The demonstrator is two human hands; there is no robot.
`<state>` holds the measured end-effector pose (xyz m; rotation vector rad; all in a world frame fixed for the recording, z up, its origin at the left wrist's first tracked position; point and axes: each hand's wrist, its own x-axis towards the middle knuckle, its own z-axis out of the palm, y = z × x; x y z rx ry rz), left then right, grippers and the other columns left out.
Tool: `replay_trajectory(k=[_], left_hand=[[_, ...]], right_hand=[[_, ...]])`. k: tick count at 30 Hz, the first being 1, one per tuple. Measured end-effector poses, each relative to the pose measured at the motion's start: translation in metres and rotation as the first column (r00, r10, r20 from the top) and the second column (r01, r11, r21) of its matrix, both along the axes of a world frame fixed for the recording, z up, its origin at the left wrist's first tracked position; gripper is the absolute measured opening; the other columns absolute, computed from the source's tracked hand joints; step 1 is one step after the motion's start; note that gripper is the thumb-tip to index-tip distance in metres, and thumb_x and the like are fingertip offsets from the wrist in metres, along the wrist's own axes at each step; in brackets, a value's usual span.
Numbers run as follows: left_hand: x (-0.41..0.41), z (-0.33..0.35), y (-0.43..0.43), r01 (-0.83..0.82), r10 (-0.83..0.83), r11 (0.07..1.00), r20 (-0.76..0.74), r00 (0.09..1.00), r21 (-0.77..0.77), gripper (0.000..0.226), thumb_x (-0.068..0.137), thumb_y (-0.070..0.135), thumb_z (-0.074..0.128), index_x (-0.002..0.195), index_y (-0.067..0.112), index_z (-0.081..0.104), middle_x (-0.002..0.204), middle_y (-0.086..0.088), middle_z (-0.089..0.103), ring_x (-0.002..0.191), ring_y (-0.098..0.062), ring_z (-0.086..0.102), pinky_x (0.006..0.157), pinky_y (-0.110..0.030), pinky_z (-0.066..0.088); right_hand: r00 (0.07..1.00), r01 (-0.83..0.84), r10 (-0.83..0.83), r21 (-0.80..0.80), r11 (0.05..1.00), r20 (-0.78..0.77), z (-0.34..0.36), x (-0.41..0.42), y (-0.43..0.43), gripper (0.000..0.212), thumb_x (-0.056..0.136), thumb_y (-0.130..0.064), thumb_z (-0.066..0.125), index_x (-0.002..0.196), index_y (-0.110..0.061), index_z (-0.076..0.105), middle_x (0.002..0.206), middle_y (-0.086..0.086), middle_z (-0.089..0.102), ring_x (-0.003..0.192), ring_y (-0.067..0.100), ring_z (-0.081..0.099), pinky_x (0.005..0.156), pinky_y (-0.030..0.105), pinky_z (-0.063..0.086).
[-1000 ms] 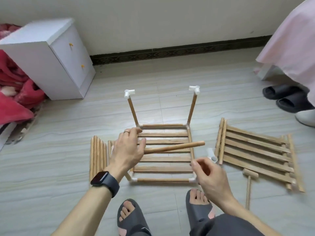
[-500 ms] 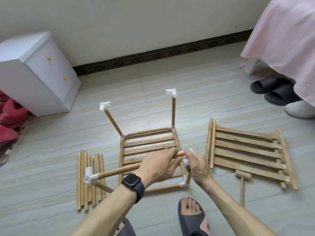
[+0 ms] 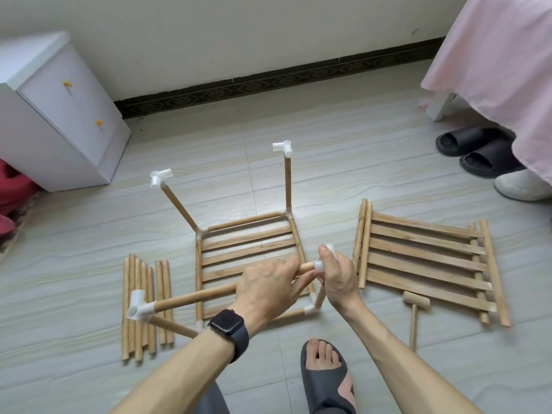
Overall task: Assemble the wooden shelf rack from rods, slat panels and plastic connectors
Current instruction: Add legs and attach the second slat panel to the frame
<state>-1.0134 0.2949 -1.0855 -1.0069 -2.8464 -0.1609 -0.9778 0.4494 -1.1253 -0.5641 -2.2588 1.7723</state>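
Connector (image 3: 319,265) mostly hidden inside right hand (image 3: 340,280); left hand (image 3: 268,286) grips rod (image 3: 194,297).

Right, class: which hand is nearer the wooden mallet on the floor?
Right. The right hand pinches a white connector just left of the mallet; the left hand grips the rod farther left.

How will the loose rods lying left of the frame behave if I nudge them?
Probably roll: the loose rods look round and lie free on the smooth tile floor. Likely stiff and light, being thin bare wood. Lying side by side, one may push its neighbours.
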Motion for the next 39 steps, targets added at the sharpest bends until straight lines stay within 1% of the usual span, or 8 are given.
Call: replay_trajectory(k=[3, 13, 17, 20, 22, 27, 30, 39], left_hand=[[0.0, -0.003, 0.001, 0.035, -0.034, 0.999, 0.011, 0.999, -0.008, 0.049, 0.096, 0.073, 0.006, 0.086, 0.031, 0.029, 0.06, 0.007, 0.05, 0.047, -0.021, 0.049, 0.041, -0.028, 0.023], [-0.009, 0.019, -0.014, 0.153, -0.148, 0.988, 0.248, 0.957, -0.002, 0.035, 0.103, 0.057, 0.024, 0.105, 0.026, 0.042, 0.089, 0.01, 0.049, 0.079, -0.017, 0.054, 0.067, -0.035, 0.045], [-0.035, 0.041, -0.083, -0.19, 0.157, 0.971, 0.211, 0.965, 0.146, 0.042, 0.099, 0.059, 0.037, 0.122, 0.03, 0.057, 0.106, 0.011, 0.059, 0.096, -0.009, 0.051, 0.082, -0.032, 0.045], [-0.041, 0.043, -0.156, -0.545, 0.518, 0.822, 0.183, 0.836, 0.164, 0.026, 0.099, 0.047, 0.048, 0.113, 0.029, 0.061, 0.105, 0.007, 0.062, 0.102, -0.016, 0.052, 0.083, -0.037, 0.042], [-0.036, 0.038, -0.188, -0.709, 0.608, 0.668, 0.382, 0.696, 0.227, 0.021, 0.099, 0.043, 0.052, 0.11, 0.028, 0.06, 0.105, 0.005, 0.062, 0.107, -0.021, 0.055, 0.085, -0.038, 0.046], [-0.031, 0.017, -0.196, -0.936, 0.123, 0.085, 0.928, 0.351, 0.343, 0.029, 0.106, 0.031, 0.049, 0.1, 0.007, 0.065, 0.086, -0.01, 0.069, 0.083, -0.028, 0.065, 0.077, -0.04, 0.055], [-0.036, 0.005, -0.192, -0.913, 0.198, 0.076, 0.891, 0.409, 0.402, 0.029, 0.107, 0.023, 0.045, 0.088, 0.012, 0.064, 0.061, 0.003, 0.054, 0.062, -0.017, 0.052, 0.066, -0.034, 0.047], [-0.038, -0.01, -0.188, -0.886, 0.379, 0.142, 0.803, 0.461, 0.442, 0.03, 0.109, 0.032, 0.035, 0.093, 0.021, 0.058, 0.083, 0.002, 0.048, 0.072, -0.011, 0.044, 0.056, -0.024, 0.038]], right_hand=[[0.999, -0.047, 0.047, 0.049, 0.998, -0.012, 0.003, 0.001, -0.003, 0.058, 0.1, -0.039, 0.036, 0.047, -0.043, 0.061, 0.045, -0.017, 0.057, 0.052, 0.0, 0.056, 0.056, 0.012, 0.037], [0.975, -0.199, 0.196, 0.016, 0.98, 0.108, 0.016, 0.0, 0.001, 0.051, 0.093, -0.056, 0.036, 0.053, -0.027, 0.05, 0.05, -0.004, 0.056, 0.052, 0.004, 0.052, 0.062, 0.028, 0.041], [0.976, -0.179, 0.18, -0.025, 0.984, 0.122, 0.017, 0.001, 0.003, 0.054, 0.09, -0.059, 0.039, 0.062, -0.016, 0.055, 0.055, -0.002, 0.059, 0.055, 0.003, 0.055, 0.067, 0.033, 0.047], [0.975, -0.161, 0.169, -0.064, 0.985, 0.143, 0.016, 0.0, 0.0, 0.054, 0.087, -0.059, 0.043, 0.062, -0.013, 0.058, 0.056, -0.003, 0.059, 0.057, 0.005, 0.055, 0.068, 0.035, 0.045], [0.974, -0.142, 0.154, -0.085, 0.986, 0.167, 0.017, -0.003, -0.001, 0.052, 0.083, -0.057, 0.046, 0.064, -0.01, 0.06, 0.058, -0.002, 0.06, 0.061, 0.011, 0.056, 0.067, 0.036, 0.043], [0.961, -0.176, 0.193, -0.099, 0.979, 0.2, 0.02, -0.005, 0.004, 0.049, 0.079, -0.054, 0.05, 0.068, -0.007, 0.061, 0.061, 0.002, 0.064, 0.055, 0.005, 0.057, 0.064, 0.034, 0.039], [0.956, -0.2, 0.212, -0.081, 0.977, 0.201, 0.02, -0.006, 0.008, 0.044, 0.09, -0.046, 0.056, 0.069, -0.007, 0.061, 0.065, 0.006, 0.066, 0.063, 0.015, 0.059, 0.064, 0.034, 0.04], [0.966, -0.102, 0.11, -0.048, 0.994, 0.232, 0.017, -0.006, -0.007, 0.032, 0.077, -0.043, 0.051, 0.064, -0.014, 0.056, 0.061, 0.002, 0.061, 0.065, 0.018, 0.054, 0.063, 0.036, 0.041]])
